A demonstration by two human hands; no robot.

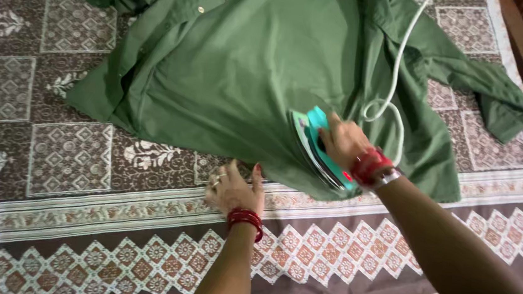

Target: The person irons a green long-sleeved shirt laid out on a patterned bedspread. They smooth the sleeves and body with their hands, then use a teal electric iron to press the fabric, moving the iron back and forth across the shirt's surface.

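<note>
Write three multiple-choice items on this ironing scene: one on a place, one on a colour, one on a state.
1. Where does the iron sit?
A. On the shirt's lower edge
B. On the bare patterned cloth
C. On the far sleeve

2. What colour is the shirt?
A. Blue
B. Green
C. White

3. How is the left hand?
A. Closed round the cord
B. Lifted well above the cloth
C. Open, fingers spread, at the shirt's hem

Answers:
1 A: the right hand holds the teal iron on the hem nearest the person.
2 B: the whole garment is dark green.
3 C: its fingers fan out where the hem meets the patterned cloth, and the white cord runs off beyond the iron.
</note>
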